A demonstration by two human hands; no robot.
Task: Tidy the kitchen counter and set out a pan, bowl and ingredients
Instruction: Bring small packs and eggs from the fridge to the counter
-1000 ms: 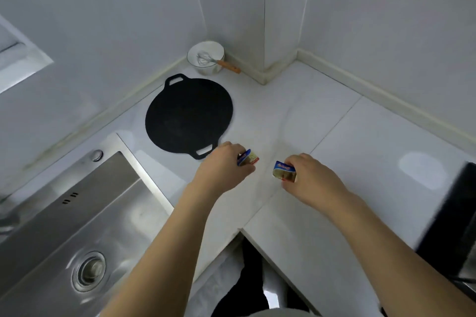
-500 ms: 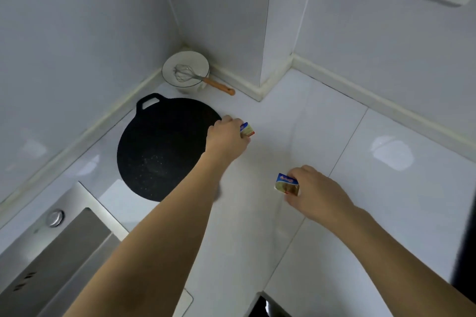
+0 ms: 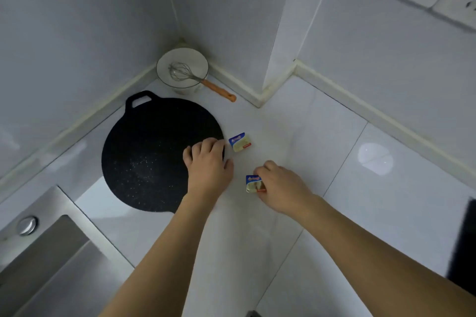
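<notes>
Left hand (image 3: 208, 162) empty, right hand (image 3: 279, 186) pinching butter packet (image 3: 253, 183)

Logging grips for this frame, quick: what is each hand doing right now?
Left hand: open, holding nothing, beside the butter packet lying on the counter.
Right hand: pinching a second butter packet.

White counter (image 3: 296, 123), pan (image 3: 154, 152), bowl (image 3: 182, 69), butter packet (image 3: 240, 142)

Home kitchen, steel sink (image 3: 51, 260), tiled counter (image 3: 386, 213)
</notes>
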